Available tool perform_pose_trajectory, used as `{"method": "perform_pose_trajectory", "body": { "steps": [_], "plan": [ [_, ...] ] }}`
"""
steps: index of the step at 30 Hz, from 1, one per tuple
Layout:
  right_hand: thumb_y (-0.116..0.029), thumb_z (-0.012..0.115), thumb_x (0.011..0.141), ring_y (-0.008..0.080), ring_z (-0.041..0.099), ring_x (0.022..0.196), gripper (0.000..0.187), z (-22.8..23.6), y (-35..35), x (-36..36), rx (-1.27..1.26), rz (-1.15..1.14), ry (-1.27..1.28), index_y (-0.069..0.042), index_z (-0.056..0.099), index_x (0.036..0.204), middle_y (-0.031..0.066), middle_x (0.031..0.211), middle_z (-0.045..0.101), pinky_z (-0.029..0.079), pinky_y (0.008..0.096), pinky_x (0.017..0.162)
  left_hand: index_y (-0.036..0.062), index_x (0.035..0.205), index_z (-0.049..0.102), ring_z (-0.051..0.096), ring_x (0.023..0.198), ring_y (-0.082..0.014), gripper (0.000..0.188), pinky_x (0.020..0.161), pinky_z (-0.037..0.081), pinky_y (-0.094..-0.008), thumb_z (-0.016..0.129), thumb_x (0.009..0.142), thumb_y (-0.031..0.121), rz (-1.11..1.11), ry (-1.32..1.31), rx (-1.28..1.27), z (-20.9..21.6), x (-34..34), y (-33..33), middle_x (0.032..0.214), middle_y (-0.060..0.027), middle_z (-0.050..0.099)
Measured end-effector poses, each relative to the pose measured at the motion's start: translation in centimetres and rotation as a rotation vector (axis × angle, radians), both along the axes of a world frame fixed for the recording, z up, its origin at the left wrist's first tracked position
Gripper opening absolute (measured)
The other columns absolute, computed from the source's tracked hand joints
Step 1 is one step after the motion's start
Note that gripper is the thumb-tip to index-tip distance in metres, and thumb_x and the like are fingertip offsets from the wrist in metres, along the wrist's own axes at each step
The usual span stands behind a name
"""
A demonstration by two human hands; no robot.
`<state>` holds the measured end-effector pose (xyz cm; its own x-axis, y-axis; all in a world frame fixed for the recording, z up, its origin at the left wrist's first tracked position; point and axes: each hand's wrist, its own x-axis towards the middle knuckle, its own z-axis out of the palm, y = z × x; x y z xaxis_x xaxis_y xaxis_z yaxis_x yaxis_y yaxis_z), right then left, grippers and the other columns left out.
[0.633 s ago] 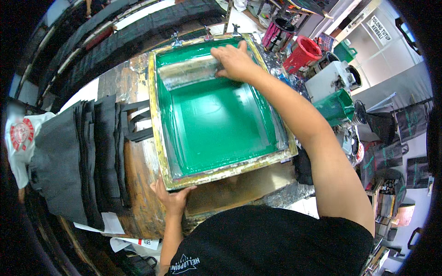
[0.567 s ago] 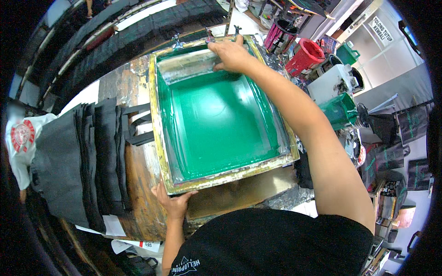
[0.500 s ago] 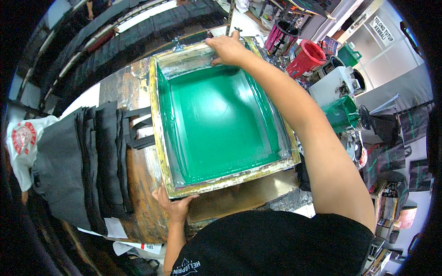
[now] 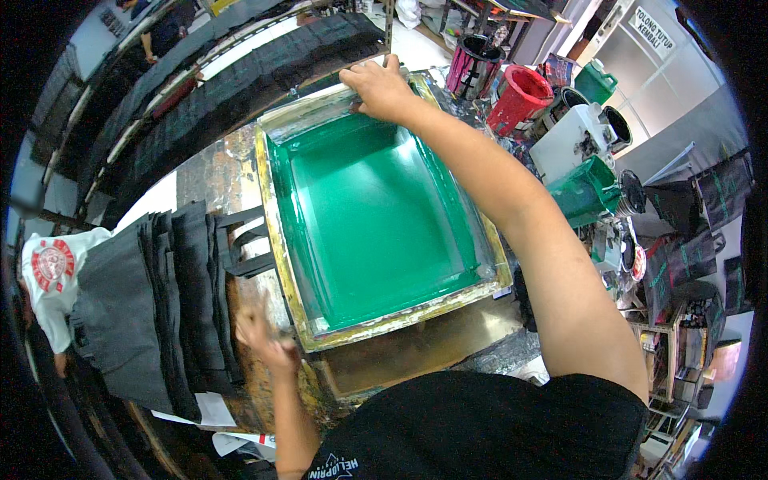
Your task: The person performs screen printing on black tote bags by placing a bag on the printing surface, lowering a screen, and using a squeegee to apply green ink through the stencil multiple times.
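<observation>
The fingers of the right hand (image 4: 380, 88) are bent over the top edge of the squeegee (image 4: 312, 108), with the thumb on its near side, so the hand is closed on this tool. The squeegee stands inside the yellow-stained frame (image 4: 280, 240), along its far end. The left hand (image 4: 266, 342) is just beside the near left corner of the frame and does not appear to touch it; its fingers are blurred, half opened, and no thing is seen in them. Inside the frame, green ink (image 4: 376, 232) covers the screen. Under the frame there is a paint-stained table (image 4: 212, 180). To the left of the frame lie black bags (image 4: 128, 312) in layers, their handles reaching close to its left side. Beyond the right side of the frame are a red bucket (image 4: 520, 100), a white canister (image 4: 572, 144) and a green container (image 4: 584, 192).
</observation>
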<state>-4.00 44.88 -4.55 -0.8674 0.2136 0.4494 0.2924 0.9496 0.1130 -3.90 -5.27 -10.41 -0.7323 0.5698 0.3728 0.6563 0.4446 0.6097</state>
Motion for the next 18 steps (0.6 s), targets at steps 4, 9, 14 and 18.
{"method": "perform_pose_trajectory", "body": {
  "steps": [4, 9, 14, 18],
  "plan": [
    [-0.027, 0.088, 0.075, 0.0271, 0.064, 0.114, 0.057, -1.9, -1.0, 0.9, 0.071, -0.059, 0.073, -0.017, 0.06, 0.124, 0.0026, 0.114, 0.068, 0.039, 0.0554, 0.098, 0.001, 0.133, 0.07, 0.054, 0.104, -0.0323, 0.092, 0.095, 0.038, -0.0439, 0.051, 0.092, 0.081, -0.207, 0.187, 0.142, 4.8, -5.7, 8.2, 0.108, -0.0152, 0.058],
    [-0.014, 0.065, 0.089, 0.0275, 0.066, 0.109, 0.039, -4.6, -1.4, 1.2, 0.092, -0.028, 0.109, -0.017, 0.065, 0.128, 0.0046, 0.115, 0.07, 0.046, 0.05, 0.095, 0.0035, 0.132, 0.07, 0.059, 0.12, -0.0424, 0.075, 0.103, 0.045, -0.0518, 0.08, 0.084, 0.06, -0.283, 0.606, 0.04, 7.6, -10.4, 23.3, 0.127, -0.0251, 0.063],
    [-0.015, 0.068, 0.087, 0.0287, 0.067, 0.106, 0.034, -4.1, -1.3, 1.2, 0.079, 0.01, 0.117, -0.016, 0.066, 0.122, 0.0055, 0.112, 0.07, 0.052, 0.0484, 0.088, 0.0024, 0.102, 0.073, 0.069, 0.104, -0.0349, 0.071, 0.093, 0.051, -0.0493, 0.064, 0.09, 0.072, -0.186, 0.629, -0.311, 4.0, -14.9, 31.6, 0.104, -0.0163, 0.072],
    [-0.018, 0.07, 0.087, 0.0296, 0.068, 0.107, 0.031, -3.6, -1.3, 1.8, 0.099, 0.021, 0.07, -0.015, 0.065, 0.118, 0.0066, 0.111, 0.071, 0.053, 0.0465, 0.088, 0.005, 0.085, 0.07, 0.072, 0.084, -0.0316, 0.07, 0.078, 0.055, -0.043, 0.06, 0.089, 0.074, -0.182, 0.77, -0.268, 3.6, -14.6, 31.4, 0.087, -0.0114, 0.072]
  ]
}}
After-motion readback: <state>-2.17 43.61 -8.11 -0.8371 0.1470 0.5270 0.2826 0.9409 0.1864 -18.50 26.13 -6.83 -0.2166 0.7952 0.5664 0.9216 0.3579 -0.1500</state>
